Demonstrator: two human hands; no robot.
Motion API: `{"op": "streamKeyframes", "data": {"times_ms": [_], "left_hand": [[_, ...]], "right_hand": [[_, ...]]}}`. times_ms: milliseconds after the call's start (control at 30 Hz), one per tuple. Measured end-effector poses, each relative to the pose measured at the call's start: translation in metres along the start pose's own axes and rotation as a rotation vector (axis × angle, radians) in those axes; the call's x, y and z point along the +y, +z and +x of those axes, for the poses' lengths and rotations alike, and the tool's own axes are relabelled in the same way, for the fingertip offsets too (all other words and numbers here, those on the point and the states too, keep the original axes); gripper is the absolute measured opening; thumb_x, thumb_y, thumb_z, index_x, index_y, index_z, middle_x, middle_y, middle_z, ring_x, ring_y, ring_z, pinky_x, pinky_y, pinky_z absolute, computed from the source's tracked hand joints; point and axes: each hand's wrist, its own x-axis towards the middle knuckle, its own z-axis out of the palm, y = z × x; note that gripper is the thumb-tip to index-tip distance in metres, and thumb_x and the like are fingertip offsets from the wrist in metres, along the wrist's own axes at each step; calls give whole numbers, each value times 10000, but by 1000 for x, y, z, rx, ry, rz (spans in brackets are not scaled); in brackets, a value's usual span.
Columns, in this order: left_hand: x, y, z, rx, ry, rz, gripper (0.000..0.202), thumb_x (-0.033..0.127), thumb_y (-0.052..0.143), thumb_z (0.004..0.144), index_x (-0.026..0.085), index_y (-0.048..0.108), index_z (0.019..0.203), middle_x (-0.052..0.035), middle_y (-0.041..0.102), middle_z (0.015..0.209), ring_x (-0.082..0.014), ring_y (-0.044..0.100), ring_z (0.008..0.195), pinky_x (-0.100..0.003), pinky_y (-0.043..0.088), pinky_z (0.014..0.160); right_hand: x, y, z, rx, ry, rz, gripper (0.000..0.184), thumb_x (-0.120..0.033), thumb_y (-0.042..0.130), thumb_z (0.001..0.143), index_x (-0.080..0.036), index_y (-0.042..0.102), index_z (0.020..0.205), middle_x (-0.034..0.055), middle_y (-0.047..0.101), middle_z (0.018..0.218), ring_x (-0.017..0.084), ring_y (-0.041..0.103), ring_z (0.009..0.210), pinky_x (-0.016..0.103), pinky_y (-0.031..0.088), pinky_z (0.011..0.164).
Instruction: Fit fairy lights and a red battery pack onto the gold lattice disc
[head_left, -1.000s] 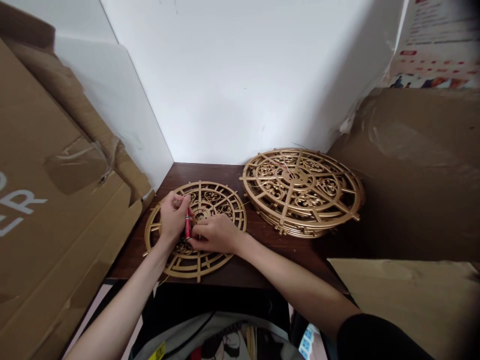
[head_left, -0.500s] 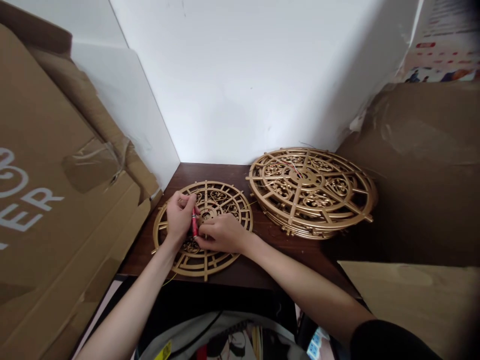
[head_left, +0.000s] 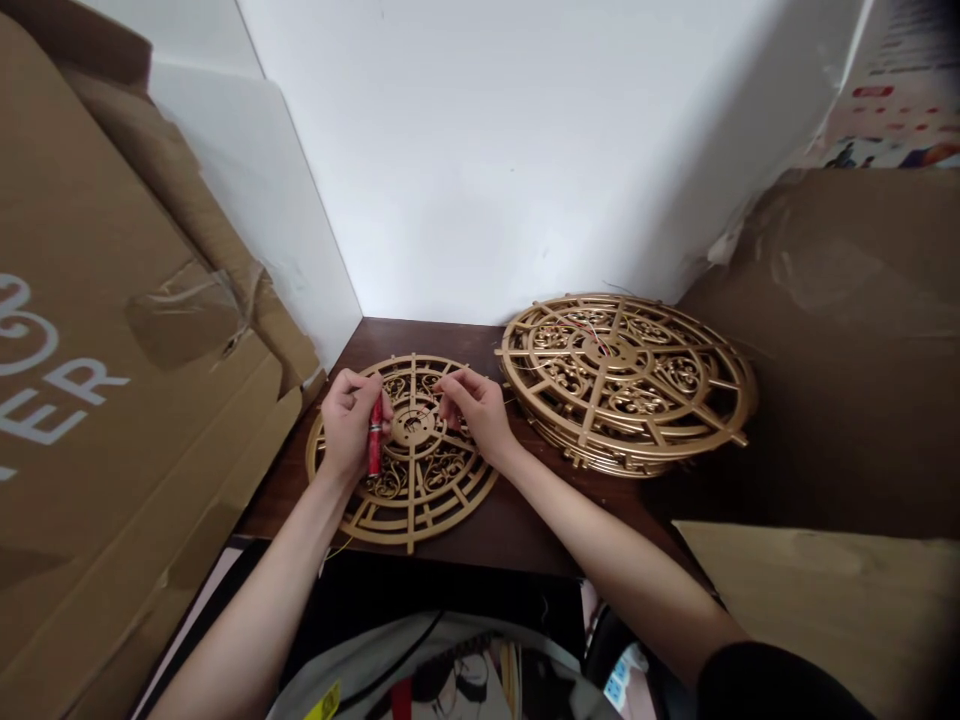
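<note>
A gold openwork round panel [head_left: 420, 480] lies flat on the dark wooden table [head_left: 525, 520] in front of me. My left hand [head_left: 346, 425] rests on the panel's left side, closed around a small red tube-shaped tool [head_left: 375, 436] held upright. My right hand [head_left: 478, 410] hovers over the panel's upper right, thumb and fingers pinched together on something thin that I cannot make out. The panel's round hub [head_left: 412, 425] shows between my hands.
A stack of matching gold round panels [head_left: 626, 380] sits to the right, with red wire at its centre. Large cardboard sheets [head_left: 112, 380] lean at the left, brown wrapped cardboard [head_left: 840, 330] stands at the right, and a white wall [head_left: 487, 150] is behind.
My right hand has lifted off the panel's lower centre and moved up and right, now pinched. The left hand keeps the red tool. The hub is now uncovered.
</note>
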Motion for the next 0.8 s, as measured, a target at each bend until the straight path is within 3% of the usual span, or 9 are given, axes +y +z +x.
{"op": "streamKeyframes", "data": {"times_ms": [167, 300, 500, 633, 800], "left_hand": [[5, -1, -6, -161, -46, -70, 344, 350, 685, 792, 216, 372, 742, 74, 543, 495, -59, 415, 330, -135, 303, 311], [6, -1, -8, -223, -74, -36, 325, 364, 683, 790, 218, 394, 767, 82, 531, 487, -57, 406, 322, -132, 273, 308], [3, 2, -6, -200, -124, 52, 283, 383, 674, 791, 209, 454, 824, 71, 549, 497, -70, 440, 335, -148, 307, 325], [-1, 0, -1, -160, -138, 17, 252, 409, 627, 823, 193, 525, 902, 48, 570, 565, -77, 469, 396, -167, 363, 363], [-8, -6, 5, -89, -164, -27, 269, 435, 607, 818, 192, 540, 913, 37, 571, 606, -79, 431, 403, -183, 353, 352]], "right_hand": [[4, 0, 2, -51, -15, 3, 320, -364, 717, 705, -177, 621, 946, -55, 615, 601, 78, 544, 482, 198, 464, 486], [4, 0, 1, -113, 3, -54, 333, -392, 745, 686, -181, 660, 929, -49, 609, 606, 80, 534, 497, 213, 473, 507], [-2, 1, 0, -88, 7, -101, 313, -472, 726, 708, -166, 662, 728, -21, 615, 582, 88, 521, 490, 218, 459, 484], [-4, -1, 2, 5, -56, -37, 288, -450, 720, 722, -172, 659, 764, -17, 633, 616, 98, 554, 522, 229, 489, 521], [-2, -2, 3, 31, -82, 15, 285, -441, 683, 760, -169, 645, 839, -2, 659, 665, 111, 610, 570, 239, 521, 559]]}}
